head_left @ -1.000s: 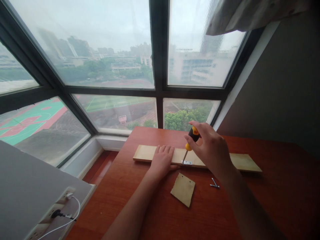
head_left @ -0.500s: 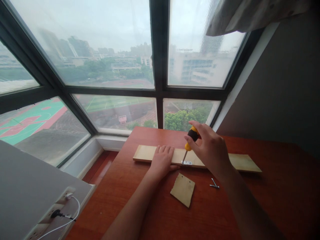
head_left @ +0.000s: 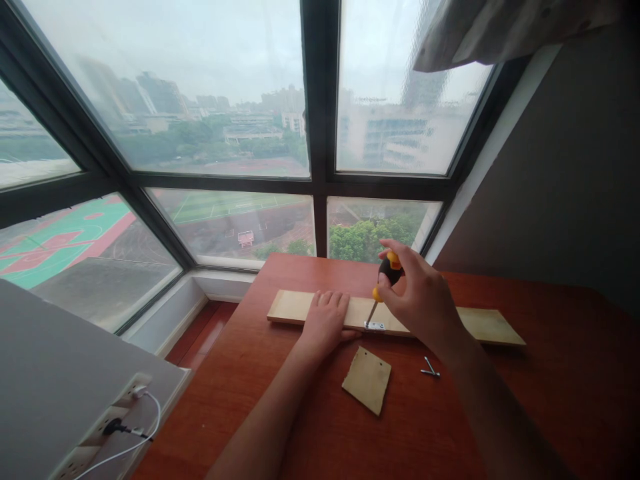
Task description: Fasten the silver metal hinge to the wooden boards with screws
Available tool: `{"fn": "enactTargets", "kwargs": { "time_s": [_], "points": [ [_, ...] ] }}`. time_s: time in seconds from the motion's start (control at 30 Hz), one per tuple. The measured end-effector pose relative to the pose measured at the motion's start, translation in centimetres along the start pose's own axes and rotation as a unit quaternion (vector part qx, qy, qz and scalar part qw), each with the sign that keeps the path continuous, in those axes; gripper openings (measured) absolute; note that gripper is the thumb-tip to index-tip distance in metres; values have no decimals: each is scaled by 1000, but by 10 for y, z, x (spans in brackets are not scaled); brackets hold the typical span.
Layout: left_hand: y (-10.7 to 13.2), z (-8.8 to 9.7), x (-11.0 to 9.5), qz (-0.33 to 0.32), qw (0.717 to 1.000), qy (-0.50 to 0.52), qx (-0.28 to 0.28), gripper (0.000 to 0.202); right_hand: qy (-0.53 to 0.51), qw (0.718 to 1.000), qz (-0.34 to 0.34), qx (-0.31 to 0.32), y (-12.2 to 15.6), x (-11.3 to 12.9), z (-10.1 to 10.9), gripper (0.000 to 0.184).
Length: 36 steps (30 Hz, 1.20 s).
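Observation:
A long pale wooden board [head_left: 290, 307] lies across the table. My left hand [head_left: 325, 321] grips it left of the middle, fingers over the top and thumb along the near edge. A yellow and black screwdriver [head_left: 389, 270] is held in my right hand [head_left: 425, 303], tilted, with its shaft pointing down. Its tip meets the left part of a small silver metal bracket [head_left: 376, 326] at the board's near edge. Whether a screw sits under the tip is too small to tell. My right hand and forearm cover part of the board.
Nearer me on the reddish-brown table [head_left: 340, 440] lies a small piece of wood [head_left: 367, 381] with two dark holes. A few screws [head_left: 431, 369] rest right of it. Large windows [head_left: 220, 100] stand beyond the table; plugged-in cables [head_left: 127, 432] are at the lower left.
My right hand has turned slightly on the screwdriver, with its fingers shifted around the handle. The tip stays at the bracket, and my left hand keeps its place on the board.

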<state>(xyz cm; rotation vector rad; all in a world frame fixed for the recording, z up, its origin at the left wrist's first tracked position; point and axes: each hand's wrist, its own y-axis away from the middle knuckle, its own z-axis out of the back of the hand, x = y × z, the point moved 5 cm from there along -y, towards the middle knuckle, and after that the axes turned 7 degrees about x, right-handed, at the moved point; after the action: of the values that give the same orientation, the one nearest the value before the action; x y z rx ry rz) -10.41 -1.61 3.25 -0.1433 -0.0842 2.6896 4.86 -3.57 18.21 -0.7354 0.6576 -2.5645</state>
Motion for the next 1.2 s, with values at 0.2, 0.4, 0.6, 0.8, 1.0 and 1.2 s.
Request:
{"fn": "enactTargets", "kwargs": {
  "time_s": [0.2, 0.4, 0.6, 0.8, 1.0, 1.2],
  "points": [
    [0, 0, 0, -2, 1000, -3, -2, 79, 20, 1000, -17, 4, 1, -1, -2, 44],
    [0, 1, -1, 4, 1000, -4, 5, 77, -13, 1000, -2, 13, 0, 0, -2, 42],
    [0, 1, -1, 2, 1000, -6, 6, 78, -35, 999, -5, 18, 0, 1, -1, 38],
    [0, -1, 0, -3, 1000, -9, -2, 81, -7, 1000, -4, 21, 1, 2, 2, 36],
    [0, 0, -1, -2, 1000, -8, 2, 82, -69, 997, 0, 46, 1, 3, 2, 40],
    [0, 1, -1, -3, 1000, -8, 3, 80, 4, 999, -7, 42, 2, 3, 7, 33]
  ]
}}
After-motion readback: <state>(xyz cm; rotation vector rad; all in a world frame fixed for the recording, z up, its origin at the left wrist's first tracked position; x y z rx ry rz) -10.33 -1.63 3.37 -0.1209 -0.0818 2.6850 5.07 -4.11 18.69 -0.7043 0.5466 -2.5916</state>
